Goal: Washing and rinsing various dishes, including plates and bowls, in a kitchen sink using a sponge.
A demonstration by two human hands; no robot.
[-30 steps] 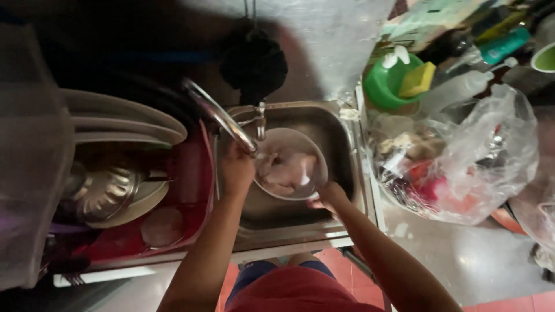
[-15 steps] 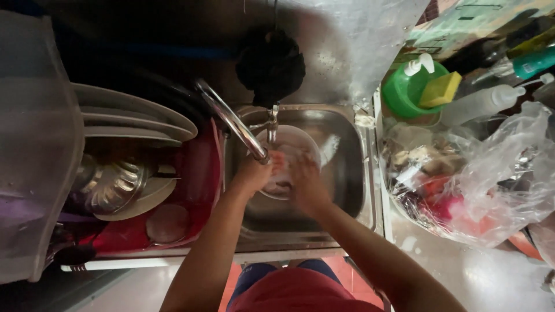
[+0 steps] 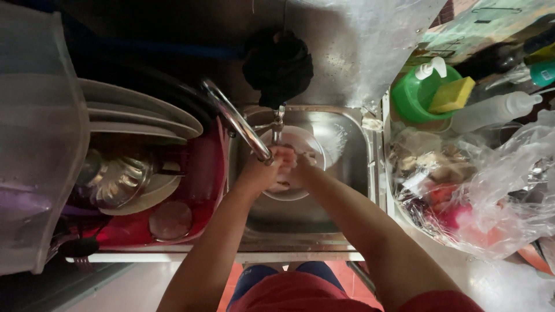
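Bowl: a round white bowl (image 3: 300,167) sat in the steel sink (image 3: 347,173), directly under the tap (image 3: 278,124), with both hands working over its middle.
Left hand: the left hand (image 3: 267,167) lay over the near-left part of the bowl, fingers curled inward; whether they gripped anything inside the bowl could not be told.
Right hand: the right hand (image 3: 300,164) met the left above the bowl, fingers bent and pressed against the left hand's; what they closed on, if anything, was hidden.
Handling: the bowl looked stiff and fairly light, probably ceramic or hard plastic, and wet, so likely slippery; if ceramic it would chip against the steel.
Where to hold: the rim seemed the safest grip, thumb inside and fingers beneath, at the far-right edge that showed clear of the hands.
Surroundings: a red dish rack (image 3: 191,190) with plates (image 3: 139,115) and a fluted metal mould (image 3: 118,179) stood left of the sink; a green bowl (image 3: 416,92) with a yellow sponge (image 3: 452,95) and a clear plastic bag (image 3: 491,190) sat on the counter to the right.
Change: a second earlier the hands were apart at opposite edges of the bowl, its inside open to view; half a second earlier they had closed in, and now they were joined over its centre.
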